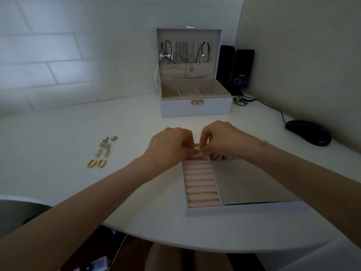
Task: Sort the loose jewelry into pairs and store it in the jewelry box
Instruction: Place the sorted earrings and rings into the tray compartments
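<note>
A white jewelry box (195, 108) stands open at the back of the table, necklaces hanging inside its lid. Its pulled-out tray (244, 209) lies in front of me, with pink ring rolls on the left and a grey flat section on the right. My left hand (168, 147) and my right hand (220, 139) meet over the tray's far end, fingertips pinched together on a small yellow jewelry piece (197, 148). Loose earrings (104, 148) lie in a cluster at the left, with a pair of gold hoops (96, 163) at its near end.
Two black speakers (236, 69) stand right of the box, cables trailing over the table. A black mouse (308, 132) lies at the far right. The table's curved front edge runs just above my knees. A white tiled wall rises behind.
</note>
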`<move>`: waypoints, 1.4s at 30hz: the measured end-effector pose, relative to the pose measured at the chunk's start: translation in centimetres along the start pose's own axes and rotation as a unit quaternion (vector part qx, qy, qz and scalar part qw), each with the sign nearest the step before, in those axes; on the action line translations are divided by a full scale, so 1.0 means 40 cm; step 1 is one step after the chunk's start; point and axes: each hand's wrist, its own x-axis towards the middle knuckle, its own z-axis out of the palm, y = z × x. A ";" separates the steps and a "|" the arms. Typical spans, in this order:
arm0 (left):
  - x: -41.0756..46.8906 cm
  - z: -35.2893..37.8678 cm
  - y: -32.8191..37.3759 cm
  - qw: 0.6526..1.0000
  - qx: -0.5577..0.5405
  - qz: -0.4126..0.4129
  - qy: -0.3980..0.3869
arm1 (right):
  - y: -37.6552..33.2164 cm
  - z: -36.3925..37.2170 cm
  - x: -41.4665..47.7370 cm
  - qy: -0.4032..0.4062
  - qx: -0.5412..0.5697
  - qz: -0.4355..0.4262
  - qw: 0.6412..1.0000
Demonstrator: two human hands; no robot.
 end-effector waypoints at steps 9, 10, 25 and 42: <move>-0.103 0.039 -0.080 0.962 0.135 0.189 0.140 | 0.061 0.008 -0.091 0.044 -0.216 -0.159 0.962; -0.108 0.045 -0.082 0.958 0.147 0.199 0.145 | 0.066 0.014 -0.098 0.038 -0.235 -0.159 0.958; -0.103 -0.002 -0.125 0.981 0.038 0.105 0.161 | -0.014 0.025 -0.052 0.073 -0.114 -0.163 0.977; 0.016 -0.146 -0.467 0.947 -0.073 -0.311 0.001 | -0.306 0.255 0.359 -0.001 0.034 -0.117 0.993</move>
